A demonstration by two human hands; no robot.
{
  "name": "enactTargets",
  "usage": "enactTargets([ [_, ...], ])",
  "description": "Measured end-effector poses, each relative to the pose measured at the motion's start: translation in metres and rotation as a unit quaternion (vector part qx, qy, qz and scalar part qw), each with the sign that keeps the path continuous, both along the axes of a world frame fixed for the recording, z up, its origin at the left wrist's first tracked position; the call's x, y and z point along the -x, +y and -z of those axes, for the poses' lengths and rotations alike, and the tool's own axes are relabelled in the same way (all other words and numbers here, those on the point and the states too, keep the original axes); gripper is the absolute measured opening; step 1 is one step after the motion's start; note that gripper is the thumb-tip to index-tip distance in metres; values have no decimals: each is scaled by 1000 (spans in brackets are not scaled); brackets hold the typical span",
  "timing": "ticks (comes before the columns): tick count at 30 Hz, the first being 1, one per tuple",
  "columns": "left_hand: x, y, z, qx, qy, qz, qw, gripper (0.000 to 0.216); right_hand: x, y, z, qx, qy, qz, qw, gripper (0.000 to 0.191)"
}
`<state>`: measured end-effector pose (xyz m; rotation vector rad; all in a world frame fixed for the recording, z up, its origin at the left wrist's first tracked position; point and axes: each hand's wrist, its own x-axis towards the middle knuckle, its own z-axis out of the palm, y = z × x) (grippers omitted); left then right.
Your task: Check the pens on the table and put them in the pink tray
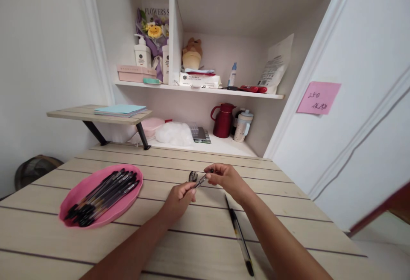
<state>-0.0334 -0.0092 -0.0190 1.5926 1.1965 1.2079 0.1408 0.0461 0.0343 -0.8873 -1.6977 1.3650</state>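
Between my two hands is a slim grey pen-like stick [201,181], slanting up to the right. My left hand [181,199] pinches its lower end between thumb and fingers. At the upper end, my right hand [228,180] has its fingers closed, and a small black tip shows there. Just behind my left hand sits a small round black item [192,176], its kind unclear. On the table below my right hand lies a long black pen [238,237] with a clear barrel. A pink tray [136,177] on the left holds several black pens [105,194].
The slatted wooden table [166,252] meets a white shelf unit at the back. A small raised stand [77,112] bears blue paper [120,110]. A red jug [223,120] and a light cup [243,126] stand on the lower shelf. A pink note [318,97] hangs at right.
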Motion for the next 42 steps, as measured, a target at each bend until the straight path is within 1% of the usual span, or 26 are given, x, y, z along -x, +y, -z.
enactTargets([
  [2, -2, 0, 1, 40, -50, 27, 998, 35, 2, -5, -2, 28, 47, -41, 998, 31],
  [5, -4, -1, -1, 77, -116, 71, 988, 35, 4, -9, -4, 30, 82, -71, 994, 29],
  [7, -5, -3, -2, 89, -152, 90, 980, 34, 6, -10, -3, 24, 89, -66, 994, 27],
  [11, -6, -5, -4, 119, -207, 109, 965, 31, 14, -13, -2, 15, 83, -32, 996, 25],
  [14, -7, -7, -5, 121, -231, 113, 959, 28, 18, -17, -2, 8, 82, -29, 996, 24],
  [17, -8, -8, -7, 100, -224, 97, 965, 26, 21, -18, 0, 3, 81, -26, 996, 23],
  [21, -9, -9, -11, 85, -190, 63, 976, 26, 23, -18, 1, -3, 74, -17, 997, 24],
  [26, -13, -10, -19, 79, -152, 32, 985, 29, 15, -18, -5, -1, 39, -28, 999, 33],
  [27, -12, -9, -22, 70, -140, 18, 987, 29, 12, -18, -8, -1, 32, -27, 999, 36],
  [29, -5, -5, -31, 39, -99, -20, 994, 28, 4, -18, -14, 4, 28, 9, 1000, 41],
  [31, 11, -2, -43, -4, -18, -81, 997, 23, -4, -16, -19, 1, 22, 30, 999, 39],
  [32, 23, -2, -50, -27, 38, -126, 991, 21, -7, -15, -21, 2, 16, 38, 999, 38],
  [33, 37, -2, -58, -46, 101, -171, 979, 20, -11, -14, -23, 3, 10, 47, 999, 37],
  [35, 70, -8, -72, -60, 240, -237, 939, 19, -17, -12, -27, 2, 5, 57, 998, 36],
  [36, 87, -13, -78, -49, 302, -266, 914, 19, -20, -12, -28, -2, 5, 59, 998, 35],
  [38, 117, -24, -86, -1, 399, -336, 853, 21, -24, -11, -32, -13, 7, 61, 998, 34],
  [39, 130, -30, -87, 35, 437, -356, 825, 22, -25, -11, -33, -19, 6, 64, 998, 34],
  [40, 140, -35, -88, 68, 463, -369, 803, 23, -26, -10, -34, -23, 2, 68, 997, 34],
  [42, 156, -44, -84, 122, 499, -373, 773, 26, -27, -10, -36, -32, -8, 77, 997, 34],
])
